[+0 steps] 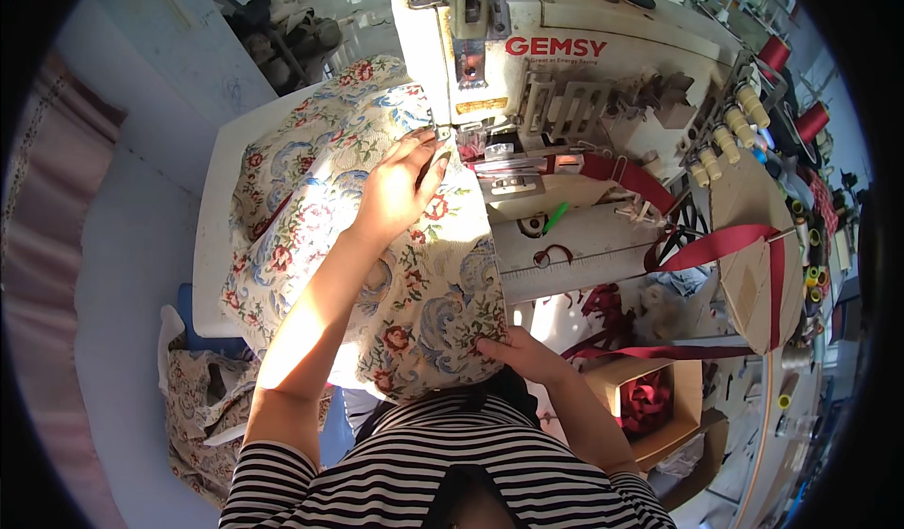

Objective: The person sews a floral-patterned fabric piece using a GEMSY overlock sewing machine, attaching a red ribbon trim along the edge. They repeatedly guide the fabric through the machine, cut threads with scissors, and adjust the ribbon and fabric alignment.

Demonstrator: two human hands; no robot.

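A cream tapestry fabric (414, 303) with red roses and blue scrolls lies over the left of the sewing table and hangs down to my lap. My left hand (400, 185) rests on it with fingers stretched forward, close to the presser foot (444, 132) of a white sewing machine (556, 21). With thumb on top, my right hand (523, 352) pinches the fabric's near right edge; its other fingers are under the cloth. A dark red binding tape (626, 179) runs through a metal guide (527, 165) toward the needle area. Strong sunlight washes out part of the fabric.
A cardboard reel (749, 289) carries red tape at the right. Below it stands a cardboard box (683, 392) of red tape. Thread cones (734, 126) line the right side. Small scissors (553, 257) and a green tool (556, 217) lie on the table. More floral cloth (202, 425) hangs lower left.
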